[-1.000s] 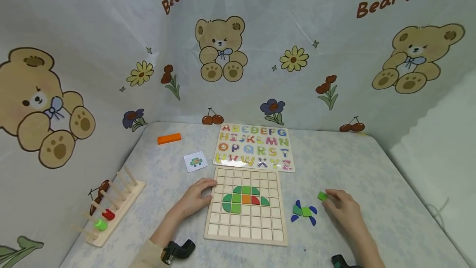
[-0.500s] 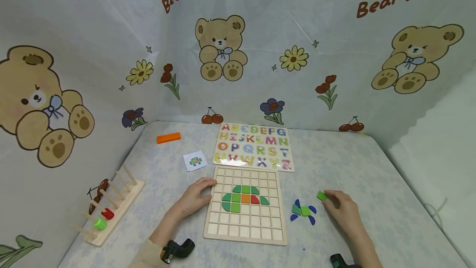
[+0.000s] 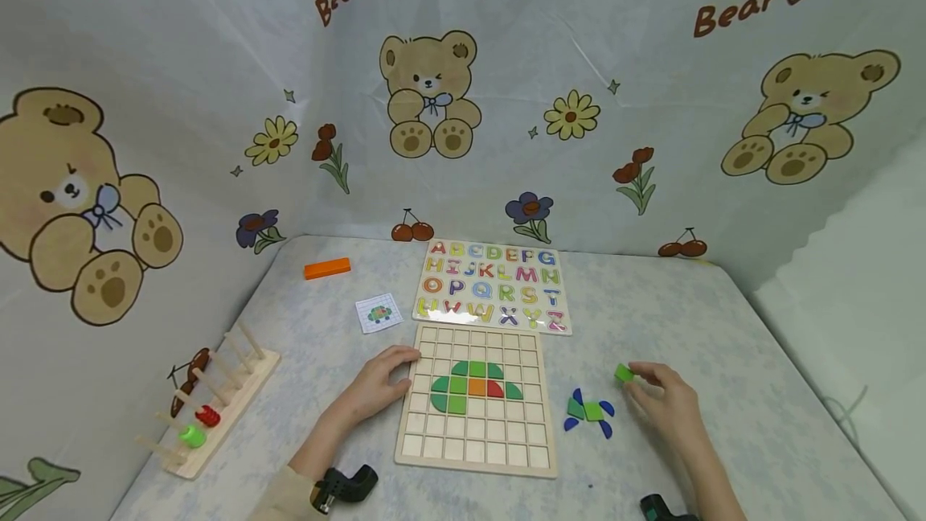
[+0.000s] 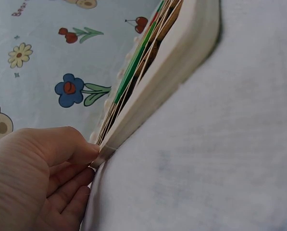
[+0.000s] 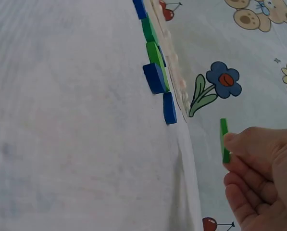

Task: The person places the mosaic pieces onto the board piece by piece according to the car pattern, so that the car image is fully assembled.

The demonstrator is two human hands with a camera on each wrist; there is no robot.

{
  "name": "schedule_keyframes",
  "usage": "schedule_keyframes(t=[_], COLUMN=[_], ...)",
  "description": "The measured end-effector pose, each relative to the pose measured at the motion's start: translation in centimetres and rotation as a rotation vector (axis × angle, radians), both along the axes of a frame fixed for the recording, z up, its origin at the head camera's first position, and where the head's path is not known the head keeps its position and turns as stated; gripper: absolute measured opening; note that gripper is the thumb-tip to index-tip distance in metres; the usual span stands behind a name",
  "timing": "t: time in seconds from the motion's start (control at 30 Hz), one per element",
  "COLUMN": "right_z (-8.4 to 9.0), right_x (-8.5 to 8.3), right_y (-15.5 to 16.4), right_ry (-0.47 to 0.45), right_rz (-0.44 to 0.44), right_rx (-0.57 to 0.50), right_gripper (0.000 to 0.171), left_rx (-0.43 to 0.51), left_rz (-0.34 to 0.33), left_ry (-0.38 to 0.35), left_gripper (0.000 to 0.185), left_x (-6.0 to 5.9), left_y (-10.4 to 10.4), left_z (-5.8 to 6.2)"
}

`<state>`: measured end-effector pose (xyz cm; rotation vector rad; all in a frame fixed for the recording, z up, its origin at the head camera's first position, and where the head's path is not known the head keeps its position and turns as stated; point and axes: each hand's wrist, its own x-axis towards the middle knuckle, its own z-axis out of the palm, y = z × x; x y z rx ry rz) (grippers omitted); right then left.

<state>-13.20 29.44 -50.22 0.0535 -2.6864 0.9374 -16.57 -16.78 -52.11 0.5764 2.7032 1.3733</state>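
Note:
My right hand (image 3: 667, 406) pinches a green square tile (image 3: 624, 374) between thumb and fingers. In the right wrist view that tile (image 5: 224, 140) stands edge-on, off the table. To its left lie several loose tiles: a green square (image 3: 593, 412), a darker green tile (image 3: 575, 408) and blue rounded ones (image 3: 606, 429). My left hand (image 3: 376, 384) rests against the left edge of a wooden grid board (image 3: 477, 450). The left wrist view shows the thumb touching the board's rim (image 4: 148, 96). Green, orange and red tiles (image 3: 477, 387) form a shape on the grid.
Behind the grid board lies an alphabet board (image 3: 493, 286). A pattern card (image 3: 379, 313) and an orange block (image 3: 327, 268) lie at back left. A wooden peg rack (image 3: 224, 416) with red and green beads stands at the left. A bear-print cloth hangs behind.
My right hand, pinching the green square tile, has shifted slightly up in the head view. The left hand and the board stay about where they were.

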Motion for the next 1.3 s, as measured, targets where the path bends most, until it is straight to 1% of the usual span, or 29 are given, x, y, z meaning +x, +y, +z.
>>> schedule_keyframes(t=[0.1, 0.2, 0.27, 0.37, 0.4, 0.43, 0.53, 0.6, 0.63, 0.77, 0.83, 1.03, 1.17, 1.3], right_z=[0.9, 1.0, 1.3, 2.2, 2.0, 2.6, 3.2, 3.3, 3.8, 3.9, 4.1, 3.9, 4.0, 3.9], right_x=[-0.1, -0.7, -0.9, -0.9, -1.1, -1.0, -0.8, -0.7, -0.4, -0.5, -0.6, -0.9, -0.9, -0.9], right_y=[-0.4, -0.8, -1.4, -2.8, -3.0, -3.8, -5.4, -6.4, -7.1, -9.0, -10.0, -12.6, -14.2, -15.3], right_ry=[0.055, 0.119, 0.141, 0.132, 0.137, 0.127, 0.114, 0.13, 0.116, 0.134, 0.108, 0.008, -0.031, -0.031], right_rz=[0.046, 0.087, 0.118, 0.156, 0.176, 0.177, 0.193, 0.21, 0.211, 0.27, 0.296, 0.36, 0.408, 0.474], right_rx=[-0.011, -0.011, -0.024, -0.049, -0.082, -0.091, -0.112, -0.107, -0.094, -0.083, -0.082, -0.134, -0.16, -0.177], right_gripper=[0.03, 0.029, 0.029, 0.029, 0.029, 0.029, 0.03, 0.029, 0.029, 0.03, 0.03, 0.029, 0.028, 0.027], left_rx=[0.004, 0.006, 0.006, 0.006, 0.005, 0.006, 0.005, 0.006, 0.007, 0.008, 0.007, -0.002, -0.001, 0.003], left_rz=[-0.002, -0.003, -0.004, -0.005, -0.005, -0.006, -0.007, -0.007, -0.007, -0.009, -0.012, -0.024, -0.024, -0.022], left_ry=[-0.002, 0.003, 0.004, 0.004, 0.005, 0.005, 0.007, 0.006, 0.004, 0.001, 0.002, 0.007, 0.006, 0.008], left_gripper=[0.043, 0.043, 0.043, 0.043, 0.043, 0.043, 0.043, 0.043, 0.043, 0.043, 0.043, 0.043, 0.043, 0.043], left_x=[0.1, 0.1, 0.1, 0.1, 0.1, 0.1, 0.1, 0.1, 0.1, 0.1, 0.1, 0.1, 0.1, 0.2], left_y=[0.0, -0.1, -0.1, -0.1, -0.1, -0.1, -0.1, -0.1, -0.1, -0.1, -0.1, -0.1, -0.1, -0.1], left_z=[0.0, 0.1, 0.0, 0.1, 0.0, 0.0, 0.0, 0.1, 0.1, 0.2, 0.1, 0.2, 0.1, 0.1])
